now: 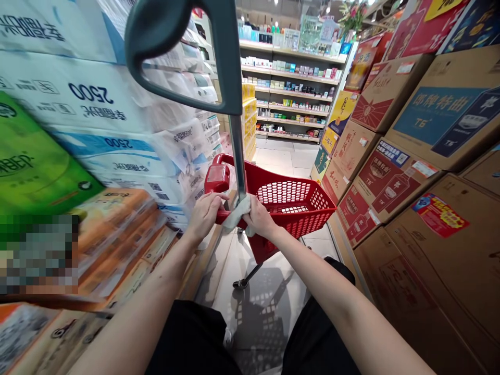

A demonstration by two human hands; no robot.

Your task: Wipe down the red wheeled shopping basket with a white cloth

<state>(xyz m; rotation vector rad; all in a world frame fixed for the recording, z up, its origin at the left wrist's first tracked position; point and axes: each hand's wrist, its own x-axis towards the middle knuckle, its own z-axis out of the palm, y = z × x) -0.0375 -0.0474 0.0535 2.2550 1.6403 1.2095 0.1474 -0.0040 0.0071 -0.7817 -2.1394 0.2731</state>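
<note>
Both my hands are at the front of a red plastic shopping trolley basket [292, 200], low in the middle of the head view. My left hand [205, 216] curls over the basket's red rim [222, 217] next to a metal pole [236, 153]. My right hand [260, 216] presses a white cloth [236, 213] around the base of that pole. The cloth bunches between my hands and hides the pole's foot. A black loop handle [183, 47] tops the pole. One small trolley wheel [238, 283] shows under the basket.
Tall stacks of wrapped tissue packs [78, 114] line the left of the aisle. Printed cardboard cartons [425, 125] are stacked along the right. Retail shelves [289, 86] with small boxes stand at the far end, beyond a tiled floor [273, 159].
</note>
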